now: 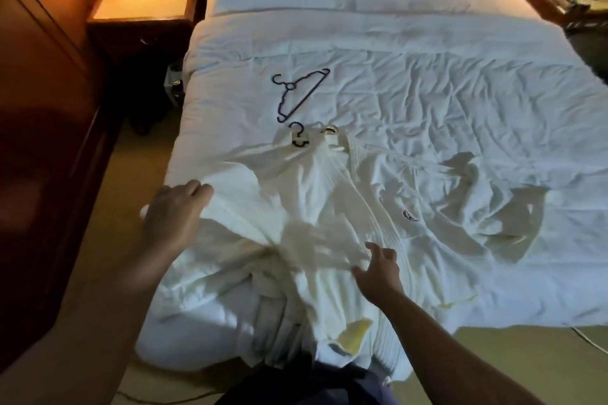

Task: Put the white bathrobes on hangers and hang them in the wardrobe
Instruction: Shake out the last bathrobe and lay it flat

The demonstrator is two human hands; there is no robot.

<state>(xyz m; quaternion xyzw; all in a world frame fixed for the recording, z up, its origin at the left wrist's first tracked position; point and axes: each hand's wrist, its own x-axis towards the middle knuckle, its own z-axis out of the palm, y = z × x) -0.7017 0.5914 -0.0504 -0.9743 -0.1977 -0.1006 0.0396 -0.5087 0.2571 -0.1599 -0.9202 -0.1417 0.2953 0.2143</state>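
**While the white bathrobe (316,194) lies on the bed (460,76), its hanger is already in**

Only the hook (297,135) shows at the collar, and a spare hanger (299,92) lies just beyond. Left hand (174,210) grips the shoulder cloth; right hand (378,268) rests spread-fingered on the front. Next, I judge: take the hook, lift, carry to the wardrobe.
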